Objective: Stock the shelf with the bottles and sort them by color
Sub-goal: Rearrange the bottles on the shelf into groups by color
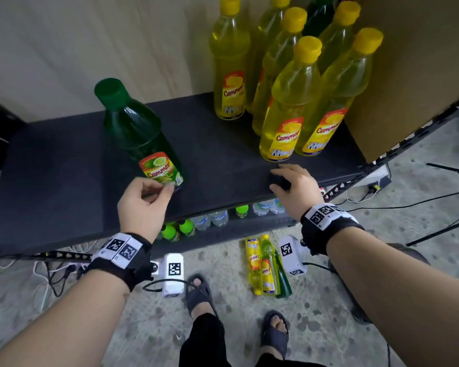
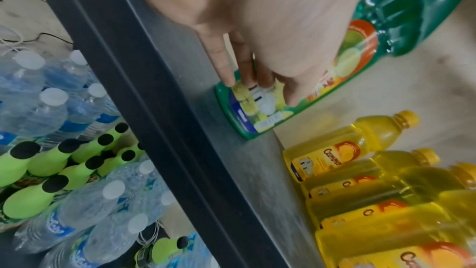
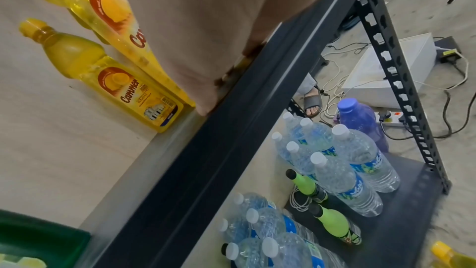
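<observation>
Here, left hand (image 1: 141,205) fingertips touching green bottle (image 1: 141,136), shelf (image 1: 64,165)

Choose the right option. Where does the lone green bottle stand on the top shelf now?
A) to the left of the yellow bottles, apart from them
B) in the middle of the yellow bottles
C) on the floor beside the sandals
A: the green bottle stands upright on the shelf, with bare shelf between it and the yellow bottles to its right.

**Bottles on and below the shelf**

Green bottle (image 1: 141,136): green cap, lime label, upright on the shelf (image 1: 64,168), left of the yellow bottles (image 1: 289,102). Those: yellow-capped, upright, clustered at shelf's right. Three more bottles (image 1: 266,266) lie on the floor below.
</observation>
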Demonstrator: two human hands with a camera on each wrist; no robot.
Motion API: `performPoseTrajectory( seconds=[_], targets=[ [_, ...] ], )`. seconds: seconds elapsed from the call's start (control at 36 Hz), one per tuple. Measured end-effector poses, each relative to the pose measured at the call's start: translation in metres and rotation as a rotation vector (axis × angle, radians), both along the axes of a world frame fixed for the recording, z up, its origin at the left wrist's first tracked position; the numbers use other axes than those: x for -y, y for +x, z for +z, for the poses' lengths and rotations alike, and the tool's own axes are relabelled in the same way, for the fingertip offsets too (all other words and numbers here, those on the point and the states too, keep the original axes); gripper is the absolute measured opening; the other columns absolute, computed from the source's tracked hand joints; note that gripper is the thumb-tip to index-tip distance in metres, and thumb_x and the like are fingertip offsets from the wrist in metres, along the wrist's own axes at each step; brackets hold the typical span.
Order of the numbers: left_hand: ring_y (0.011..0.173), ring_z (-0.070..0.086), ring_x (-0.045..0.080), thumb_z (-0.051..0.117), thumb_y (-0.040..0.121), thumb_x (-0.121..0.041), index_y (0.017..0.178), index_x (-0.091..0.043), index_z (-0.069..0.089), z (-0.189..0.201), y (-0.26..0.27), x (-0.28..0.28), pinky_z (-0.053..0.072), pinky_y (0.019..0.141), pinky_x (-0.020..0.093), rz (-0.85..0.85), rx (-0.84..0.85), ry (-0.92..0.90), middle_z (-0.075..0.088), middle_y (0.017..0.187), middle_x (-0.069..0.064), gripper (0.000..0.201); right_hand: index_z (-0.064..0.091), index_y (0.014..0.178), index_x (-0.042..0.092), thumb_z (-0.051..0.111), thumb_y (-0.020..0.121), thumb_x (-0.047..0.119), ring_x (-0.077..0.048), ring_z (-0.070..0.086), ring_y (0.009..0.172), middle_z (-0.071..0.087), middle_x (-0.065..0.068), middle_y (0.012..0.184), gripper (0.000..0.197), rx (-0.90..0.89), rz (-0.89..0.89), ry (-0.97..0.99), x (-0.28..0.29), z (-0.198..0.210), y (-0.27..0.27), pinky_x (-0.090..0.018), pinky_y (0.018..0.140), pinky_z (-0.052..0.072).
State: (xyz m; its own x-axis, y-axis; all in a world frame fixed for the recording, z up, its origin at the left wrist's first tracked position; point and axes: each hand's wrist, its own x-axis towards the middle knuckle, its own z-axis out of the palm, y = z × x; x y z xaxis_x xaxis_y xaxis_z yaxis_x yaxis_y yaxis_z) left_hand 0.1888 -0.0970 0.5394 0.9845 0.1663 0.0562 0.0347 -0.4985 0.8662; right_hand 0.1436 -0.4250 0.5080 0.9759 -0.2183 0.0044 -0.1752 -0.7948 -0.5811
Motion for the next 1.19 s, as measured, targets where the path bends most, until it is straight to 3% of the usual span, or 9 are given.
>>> performPoseTrajectory(
  seconds=[0.11,0.28,0.36,0.47,0.64,0.72,0.92,1.03,1.19],
  targets=[
    [0.079,0.057,-0.010,0.088,0.077,-0.016,0.100,-0.007,0.052,0.012,0.003,-0.003,0.042,0.067,0.000,0.056,0.008,-0.005,0.060,0.105,0.015,0.044,0.070,0.128,0.019,0.081,0.084,0.035,-0.028,0.048,0.132,0.057,-0.006,0.141,0.049,0.016,-0.027,0.008,-0.002,-0.006,-0.002,-0.037,0.111,0.040],
    [0.107,0.062,-0.001,0.088,0.076,-0.013,0.128,-0.021,0.046,0.007,0.024,-0.016,0.048,0.078,0.005,-0.037,-0.063,-0.099,0.062,0.120,-0.005,0.067,0.066,0.133,0.016,0.080,0.084,0.041,-0.026,0.040,0.140,0.050,-0.006,0.149,0.057,-0.018,-0.043,0.000,-0.005,-0.011,-0.002,-0.035,0.116,0.035],
    [0.108,0.065,0.002,0.091,0.074,-0.020,0.126,-0.028,0.047,0.004,0.030,-0.022,0.052,0.092,0.022,-0.049,-0.078,-0.064,0.065,0.120,-0.007,0.069,0.065,0.134,0.015,0.079,0.084,0.039,-0.027,0.039,0.141,0.049,-0.007,0.150,0.057,-0.018,-0.057,0.017,-0.007,-0.012,-0.002,-0.039,0.117,0.035],
    [0.108,0.067,0.005,0.093,0.070,-0.024,0.126,-0.029,0.049,-0.001,0.037,-0.020,0.054,0.098,0.035,-0.063,-0.092,-0.070,0.066,0.121,-0.008,0.071,0.066,0.131,0.013,0.081,0.084,0.037,-0.028,0.041,0.140,0.050,-0.009,0.149,0.055,-0.001,-0.074,0.036,-0.010,-0.013,-0.003,-0.038,0.116,0.035],
    [0.101,0.064,-0.008,0.093,0.070,-0.022,0.123,-0.030,0.048,0.000,0.050,0.014,0.052,0.091,0.022,-0.115,-0.088,-0.075,0.063,0.111,-0.019,0.070,0.066,0.131,0.015,0.081,0.083,0.038,-0.026,0.041,0.140,0.049,-0.007,0.149,0.055,0.001,-0.085,0.047,-0.009,-0.013,-0.002,-0.037,0.117,0.034],
    [0.099,0.062,-0.010,0.093,0.070,-0.024,0.121,-0.031,0.047,-0.001,0.061,0.035,0.050,0.086,0.018,-0.157,-0.082,-0.058,0.061,0.109,-0.022,0.069,0.066,0.131,0.013,0.081,0.083,0.037,-0.028,0.041,0.139,0.049,-0.009,0.149,0.055,0.009,-0.074,0.055,-0.009,-0.014,-0.002,-0.042,0.116,0.037],
    [0.094,0.059,-0.013,0.093,0.069,-0.026,0.119,-0.031,0.046,-0.002,0.089,0.081,0.045,0.076,0.004,-0.218,-0.073,-0.031,0.061,0.110,-0.016,0.069,0.063,0.135,0.014,0.078,0.087,0.036,-0.029,0.035,0.145,0.046,-0.009,0.153,0.055,-0.008,-0.030,0.045,-0.006,-0.010,-0.003,-0.045,0.121,0.028],
    [0.093,0.061,-0.005,0.093,0.070,-0.027,0.118,-0.027,0.047,-0.001,0.107,0.101,0.047,0.080,0.015,-0.261,-0.072,-0.003,0.062,0.110,-0.013,0.067,0.062,0.138,0.016,0.077,0.088,0.035,-0.026,0.033,0.146,0.044,-0.006,0.156,0.055,-0.023,-0.021,0.059,-0.002,-0.008,-0.004,-0.036,0.120,0.026],
    [0.099,0.067,0.012,0.094,0.067,-0.035,0.112,-0.026,0.048,0.002,0.131,0.121,0.056,0.091,0.035,-0.296,-0.058,0.080,0.065,0.105,-0.011,0.065,0.063,0.137,0.016,0.078,0.088,0.033,-0.026,0.034,0.146,0.045,-0.006,0.154,0.054,-0.016,-0.018,0.082,0.000,-0.009,-0.004,-0.041,0.120,0.029]
  ],
)
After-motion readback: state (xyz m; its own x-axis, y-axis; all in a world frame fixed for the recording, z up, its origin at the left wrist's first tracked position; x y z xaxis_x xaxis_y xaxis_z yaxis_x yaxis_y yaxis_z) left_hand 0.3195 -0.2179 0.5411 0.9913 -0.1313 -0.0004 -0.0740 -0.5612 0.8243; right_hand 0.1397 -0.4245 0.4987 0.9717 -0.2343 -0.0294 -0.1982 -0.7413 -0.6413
